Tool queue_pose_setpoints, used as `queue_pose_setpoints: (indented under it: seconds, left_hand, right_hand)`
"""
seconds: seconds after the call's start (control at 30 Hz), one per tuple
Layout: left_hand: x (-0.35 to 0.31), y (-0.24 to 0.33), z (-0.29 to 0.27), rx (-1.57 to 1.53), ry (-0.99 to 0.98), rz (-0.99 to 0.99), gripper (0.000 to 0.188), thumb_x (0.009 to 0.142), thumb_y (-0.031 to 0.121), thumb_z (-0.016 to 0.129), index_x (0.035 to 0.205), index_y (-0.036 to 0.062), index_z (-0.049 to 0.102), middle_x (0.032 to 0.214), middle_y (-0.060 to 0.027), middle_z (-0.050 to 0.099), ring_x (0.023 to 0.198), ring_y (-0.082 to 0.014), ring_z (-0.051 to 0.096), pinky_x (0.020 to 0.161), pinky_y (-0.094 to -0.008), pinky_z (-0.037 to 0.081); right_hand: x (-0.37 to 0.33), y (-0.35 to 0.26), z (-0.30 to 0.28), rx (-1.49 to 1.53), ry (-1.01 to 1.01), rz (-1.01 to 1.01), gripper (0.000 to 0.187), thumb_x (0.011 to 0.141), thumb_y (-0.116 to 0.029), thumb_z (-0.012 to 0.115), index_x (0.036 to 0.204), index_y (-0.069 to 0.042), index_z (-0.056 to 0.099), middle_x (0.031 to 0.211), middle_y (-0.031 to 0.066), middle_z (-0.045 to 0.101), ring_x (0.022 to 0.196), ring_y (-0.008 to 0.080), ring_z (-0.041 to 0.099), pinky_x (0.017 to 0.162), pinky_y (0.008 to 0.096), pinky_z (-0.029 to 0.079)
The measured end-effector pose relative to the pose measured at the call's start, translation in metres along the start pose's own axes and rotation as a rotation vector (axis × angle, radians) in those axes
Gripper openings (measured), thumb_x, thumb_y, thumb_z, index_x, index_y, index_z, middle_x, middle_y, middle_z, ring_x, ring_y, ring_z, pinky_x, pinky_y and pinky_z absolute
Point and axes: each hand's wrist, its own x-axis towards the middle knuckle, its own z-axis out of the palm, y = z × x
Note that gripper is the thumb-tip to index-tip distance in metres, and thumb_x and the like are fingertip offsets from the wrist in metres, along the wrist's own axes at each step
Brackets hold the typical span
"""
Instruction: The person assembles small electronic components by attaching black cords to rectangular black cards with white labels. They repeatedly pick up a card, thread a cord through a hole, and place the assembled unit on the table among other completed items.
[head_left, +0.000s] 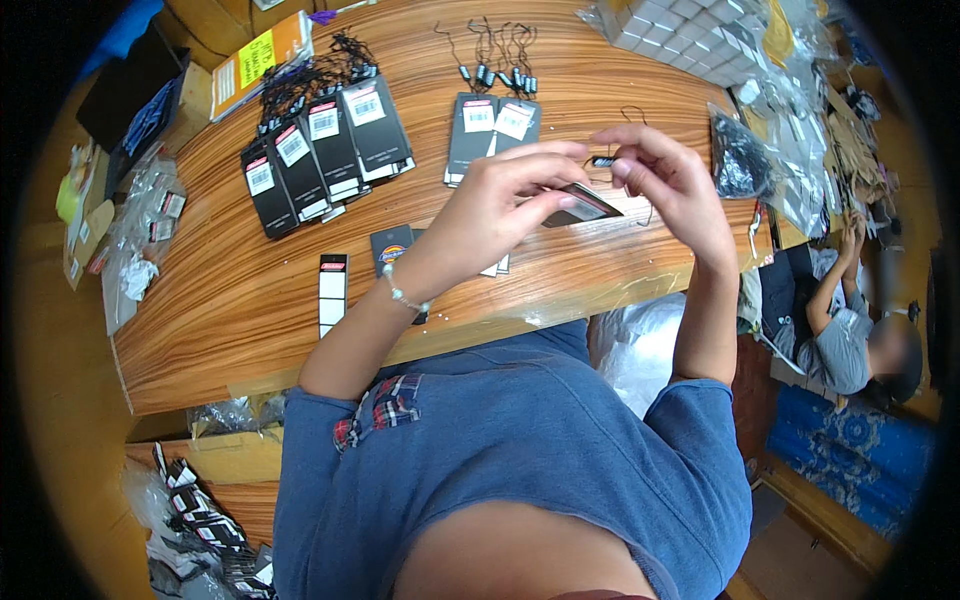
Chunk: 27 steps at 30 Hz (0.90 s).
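Note:
My left hand (pixel 480 215) pinches a dark hang tag (pixel 585 208) between thumb and fingers, tilted above the table. Close beside it, the fingers of my right hand (pixel 675 185) are pressed together on a black string (pixel 603 161) with a small dark tab. Whether the string passes through the tag, I cannot tell. Under my left wrist lies another dark tag (pixel 391 245) with a coloured logo, partly covered. A strip of white stickers (pixel 332 290) with a dark top lies left of my forearm. Beyond my hands are strung tags (pixel 475 140) with white barcode stickers.
Fanned piles of strung tags (pixel 320 160) lie at the far left of the wooden table (pixel 230 310). A bag of black strings (pixel 740 155) and stacked white boxes (pixel 675 40) stand at the right. Another person (pixel 850 335) sits farther right. Plastic bags (pixel 150 235) crowd the left edge.

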Motion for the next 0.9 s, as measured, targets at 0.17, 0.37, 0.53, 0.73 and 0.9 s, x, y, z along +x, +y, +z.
queue_pose_setpoints:
  seconds: [0.17, 0.37, 0.53, 0.73, 0.9]
  left_hand:
    - [-0.009, -0.005, -0.007, -0.037, 0.003, -0.178, 0.014, 0.081, 0.001, 0.058, 0.094, -0.0011, 0.063, 0.089, -0.0052, 0.064, 0.083, -0.0102, 0.059, 0.077, -0.024, 0.049]
    - [-0.024, -0.009, -0.018, -0.19, 0.06, -0.212, 0.014, 0.08, -0.001, 0.058, 0.094, -0.0038, 0.06, 0.09, -0.0068, 0.063, 0.083, -0.0112, 0.059, 0.078, -0.0239, 0.048]
    - [-0.034, -0.014, -0.022, -0.189, 0.082, -0.211, 0.013, 0.081, -0.001, 0.058, 0.094, -0.0032, 0.06, 0.09, -0.0065, 0.063, 0.083, -0.0112, 0.059, 0.079, -0.0244, 0.048]
    - [-0.041, -0.021, -0.03, -0.232, 0.088, -0.21, 0.013, 0.081, 0.0, 0.058, 0.094, -0.003, 0.06, 0.089, -0.007, 0.063, 0.082, -0.0108, 0.059, 0.077, -0.0239, 0.047]
    - [-0.043, -0.018, -0.03, -0.25, 0.103, -0.215, 0.013, 0.081, 0.0, 0.058, 0.094, -0.0029, 0.06, 0.089, -0.007, 0.063, 0.083, -0.011, 0.059, 0.077, -0.0236, 0.047]
  right_hand:
    - [0.002, -0.004, 0.008, 0.401, -0.109, 0.061, 0.018, 0.082, -0.007, 0.058, 0.099, 0.0, 0.058, 0.068, 0.0016, 0.055, 0.059, 0.0045, 0.048, 0.052, 0.0184, 0.036]
    - [0.001, 0.022, 0.02, 1.203, -0.124, -0.085, 0.019, 0.09, -0.017, 0.046, 0.095, 0.0, 0.053, 0.07, 0.0102, 0.057, 0.06, 0.0151, 0.051, 0.058, 0.0279, 0.041]
    - [0.0, 0.031, 0.024, 1.526, -0.206, -0.21, 0.035, 0.085, -0.007, 0.041, 0.119, 0.002, 0.044, 0.113, 0.0225, 0.053, 0.095, 0.0275, 0.057, 0.082, 0.0436, 0.046]
    - [-0.001, 0.027, 0.027, 1.51, -0.129, -0.283, 0.041, 0.084, 0.001, 0.043, 0.124, -0.001, 0.041, 0.124, 0.0197, 0.047, 0.106, 0.0261, 0.055, 0.085, 0.0452, 0.046]
    - [0.001, 0.026, 0.03, 1.272, 0.084, -0.304, 0.027, 0.086, -0.003, 0.049, 0.112, 0.001, 0.051, 0.116, 0.0192, 0.052, 0.097, 0.0247, 0.058, 0.08, 0.0393, 0.049]
